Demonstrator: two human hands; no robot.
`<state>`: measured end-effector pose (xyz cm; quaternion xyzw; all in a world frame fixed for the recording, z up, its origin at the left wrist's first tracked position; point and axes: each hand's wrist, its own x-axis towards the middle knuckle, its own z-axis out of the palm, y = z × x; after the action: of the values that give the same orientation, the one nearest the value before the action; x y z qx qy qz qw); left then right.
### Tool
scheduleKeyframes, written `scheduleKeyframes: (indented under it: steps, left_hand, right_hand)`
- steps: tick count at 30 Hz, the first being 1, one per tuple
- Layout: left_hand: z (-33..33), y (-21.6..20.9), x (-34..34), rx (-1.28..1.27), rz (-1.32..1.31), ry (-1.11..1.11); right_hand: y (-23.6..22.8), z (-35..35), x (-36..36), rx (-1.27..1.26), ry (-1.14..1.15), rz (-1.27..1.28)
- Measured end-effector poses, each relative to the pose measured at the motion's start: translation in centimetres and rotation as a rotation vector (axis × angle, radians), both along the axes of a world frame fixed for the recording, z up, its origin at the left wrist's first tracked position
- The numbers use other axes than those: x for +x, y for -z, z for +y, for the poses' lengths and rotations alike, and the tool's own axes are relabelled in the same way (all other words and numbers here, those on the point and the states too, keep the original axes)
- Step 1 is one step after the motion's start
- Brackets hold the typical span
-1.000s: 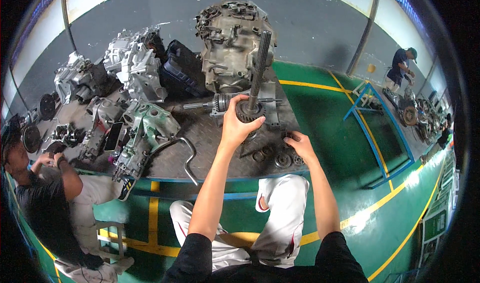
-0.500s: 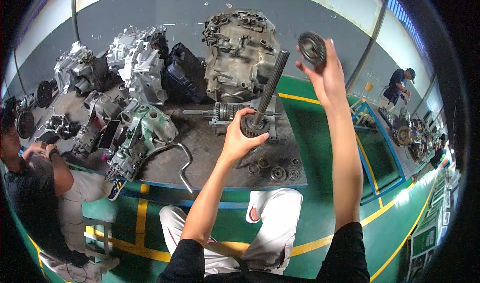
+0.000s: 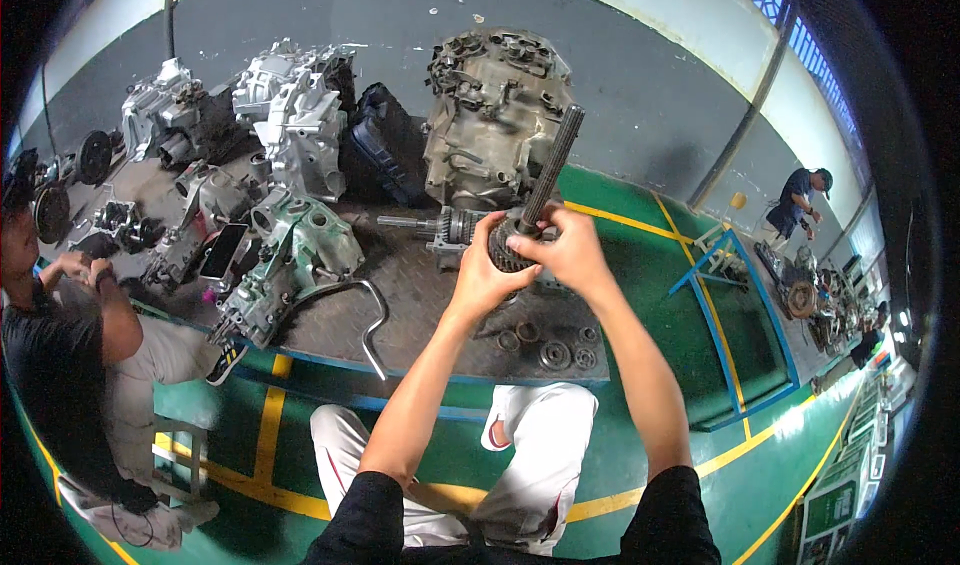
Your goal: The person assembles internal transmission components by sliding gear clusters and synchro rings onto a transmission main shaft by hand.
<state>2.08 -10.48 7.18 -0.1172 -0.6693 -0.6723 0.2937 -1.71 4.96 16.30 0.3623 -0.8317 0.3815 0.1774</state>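
A long splined shaft [image 3: 556,163] stands tilted up and to the right, its lower end amid dark toothed gears [image 3: 508,249]. My left hand [image 3: 482,273] is wrapped round the gears from the left. From the right, my right hand [image 3: 570,255] closes on the gears at the foot of the shaft, its thumb near the left one. My fingers partly hide the gears, so I cannot tell them apart fully. Just behind my hands, a second gear shaft [image 3: 440,225] lies level on a metal block.
Several rings and small bearings [image 3: 556,355] lie near the bench's front edge. A bent metal bar [image 3: 372,330] and a greenish housing [image 3: 308,240] are to the left. A large gearbox [image 3: 497,115] stands behind. One person [image 3: 60,365] sits at the left; another [image 3: 800,200] stands far right.
My right hand has come down and left from its raised place, bringing a loose gear to the foot of the shaft. The left hand keeps its hold.
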Motion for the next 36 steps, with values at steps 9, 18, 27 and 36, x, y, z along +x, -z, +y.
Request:
scheduleKeyframes:
  steps: [9,18,27,36]
  left_hand:
    - [-0.8,-0.2,-0.1,-0.051,-0.048,0.003]
    - [-0.8,-0.3,-0.1,-0.032,-0.022,0.100]
    - [-0.8,0.4,-0.8,-0.043,-0.008,0.139]
    - [-1.4,1.3,-1.1,-0.041,-0.028,0.072]
  right_hand:
    - [4.0,1.2,0.9,-0.366,-0.214,-0.434]
    - [6.1,1.9,1.7,-0.436,-0.324,-0.358]
    - [3.8,0.1,0.2,-0.248,-0.225,-0.318]
    - [-2.5,-0.8,0.2,0.182,-0.062,-0.168]
